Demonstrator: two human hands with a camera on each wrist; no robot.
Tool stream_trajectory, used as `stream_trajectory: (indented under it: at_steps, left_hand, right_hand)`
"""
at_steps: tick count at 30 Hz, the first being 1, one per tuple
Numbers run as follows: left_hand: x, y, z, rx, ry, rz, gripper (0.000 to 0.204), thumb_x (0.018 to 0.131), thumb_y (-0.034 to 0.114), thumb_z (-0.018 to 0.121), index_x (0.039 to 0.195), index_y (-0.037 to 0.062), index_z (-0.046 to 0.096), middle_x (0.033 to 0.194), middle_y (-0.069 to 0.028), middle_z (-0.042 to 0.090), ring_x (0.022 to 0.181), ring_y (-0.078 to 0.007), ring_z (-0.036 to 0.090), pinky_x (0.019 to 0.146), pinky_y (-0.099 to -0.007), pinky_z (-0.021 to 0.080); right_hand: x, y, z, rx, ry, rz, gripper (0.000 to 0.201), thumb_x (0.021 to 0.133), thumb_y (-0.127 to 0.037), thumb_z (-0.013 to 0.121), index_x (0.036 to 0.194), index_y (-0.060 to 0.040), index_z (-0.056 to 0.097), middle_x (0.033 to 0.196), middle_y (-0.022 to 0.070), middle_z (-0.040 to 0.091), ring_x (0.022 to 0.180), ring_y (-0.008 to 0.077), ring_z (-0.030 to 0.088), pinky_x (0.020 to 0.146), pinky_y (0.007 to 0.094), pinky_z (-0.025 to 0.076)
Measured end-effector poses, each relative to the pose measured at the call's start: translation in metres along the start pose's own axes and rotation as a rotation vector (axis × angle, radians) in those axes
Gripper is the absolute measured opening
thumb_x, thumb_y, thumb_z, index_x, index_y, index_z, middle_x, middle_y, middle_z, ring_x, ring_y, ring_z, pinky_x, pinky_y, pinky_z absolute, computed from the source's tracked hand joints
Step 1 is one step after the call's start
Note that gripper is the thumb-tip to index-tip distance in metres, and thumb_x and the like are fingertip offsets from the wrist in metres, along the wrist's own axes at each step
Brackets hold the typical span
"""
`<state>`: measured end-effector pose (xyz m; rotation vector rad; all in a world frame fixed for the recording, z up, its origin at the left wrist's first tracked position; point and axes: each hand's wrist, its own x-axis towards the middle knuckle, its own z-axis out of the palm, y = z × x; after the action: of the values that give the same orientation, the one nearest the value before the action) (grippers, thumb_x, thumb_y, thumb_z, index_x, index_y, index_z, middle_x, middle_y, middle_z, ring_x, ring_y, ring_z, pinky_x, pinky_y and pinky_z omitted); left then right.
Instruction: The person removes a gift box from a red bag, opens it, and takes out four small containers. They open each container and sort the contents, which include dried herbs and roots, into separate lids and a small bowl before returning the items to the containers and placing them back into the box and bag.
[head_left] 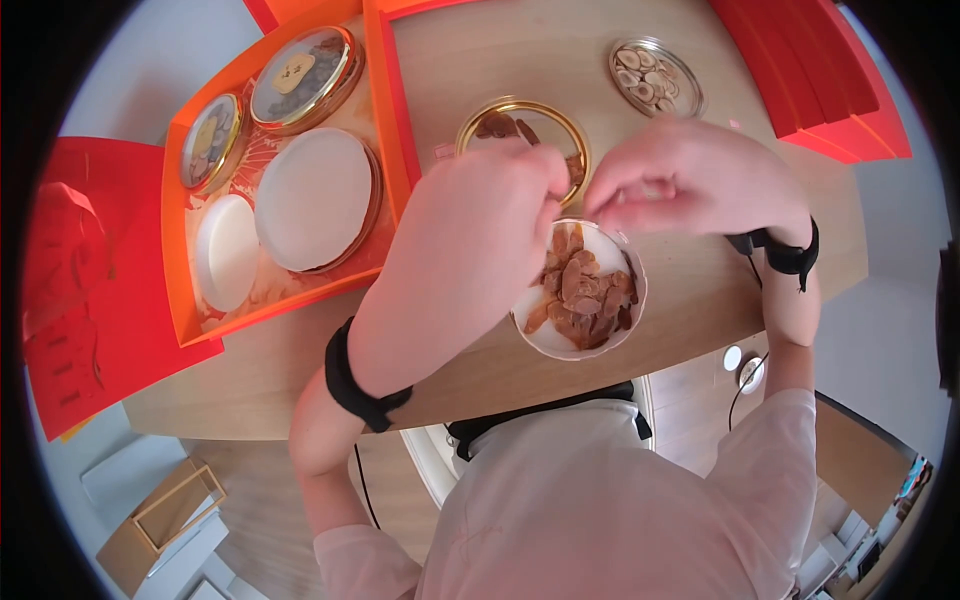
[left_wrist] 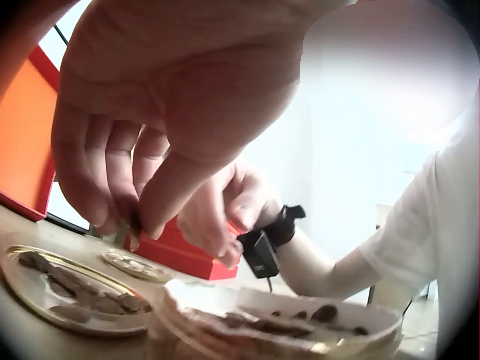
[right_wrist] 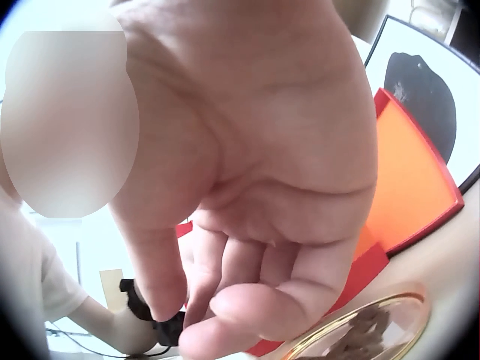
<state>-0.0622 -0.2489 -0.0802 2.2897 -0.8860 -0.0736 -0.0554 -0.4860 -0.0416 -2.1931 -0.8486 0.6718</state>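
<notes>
My left hand is over the near side of a gold-rimmed round container with brown slices in it. In the left wrist view, the thumb and fingers of that hand pinch a small dark piece. A white-lined round tub holding reddish-brown slices lies just below both hands. To the right, my right hand hovers above the tub's far edge, fingers loosely bent. Nothing shows between its thumb and fingers.
An orange box on the left holds lidded round tins and white discs. A round container of pale slices stands at the back. Red box parts are at the back right, a red panel at far left.
</notes>
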Motion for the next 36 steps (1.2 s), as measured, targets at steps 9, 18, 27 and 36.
stream_trajectory:
  at_steps: [9,18,27,36]
  left_hand:
    - [-0.010,0.017,0.005,0.027,-0.114,0.098,0.013,0.087,0.013,0.074,0.093,0.0033,0.068,0.084,-0.0122,0.065,0.077,-0.0307,0.066,0.067,-0.0420,0.052]
    - [-0.004,-0.013,0.030,0.580,0.034,0.100,0.016,0.087,0.012,0.072,0.098,0.0022,0.065,0.093,-0.0114,0.063,0.091,-0.0311,0.063,0.080,-0.0432,0.052]
    - [0.002,-0.025,0.033,0.541,-0.035,0.046,0.017,0.088,0.015,0.072,0.095,0.0007,0.066,0.085,-0.0142,0.066,0.088,-0.0335,0.066,0.076,-0.0450,0.054]
    - [0.003,-0.024,0.034,0.457,-0.026,0.023,0.017,0.086,0.015,0.074,0.089,0.0010,0.065,0.082,-0.0150,0.066,0.086,-0.0353,0.067,0.072,-0.0459,0.056]
  right_hand:
    - [0.027,0.050,0.022,-0.442,0.403,0.034,0.028,0.088,-0.016,0.076,0.112,-0.0047,0.067,0.100,0.0089,0.070,0.076,0.0276,0.066,0.069,0.0400,0.052]
    - [0.034,0.050,0.035,-0.377,0.318,0.140,0.024,0.087,-0.016,0.076,0.107,-0.0059,0.068,0.095,0.0117,0.071,0.091,0.0325,0.069,0.079,0.0441,0.054]
    - [0.033,0.045,0.034,-0.343,0.257,0.144,0.010,0.088,-0.011,0.071,0.091,-0.0029,0.066,0.087,0.0129,0.069,0.090,0.0331,0.066,0.079,0.0451,0.052]
    - [0.033,0.046,0.032,-0.332,0.242,0.112,0.009,0.088,-0.010,0.069,0.090,-0.0020,0.064,0.085,0.0139,0.067,0.088,0.0349,0.066,0.078,0.0455,0.051]
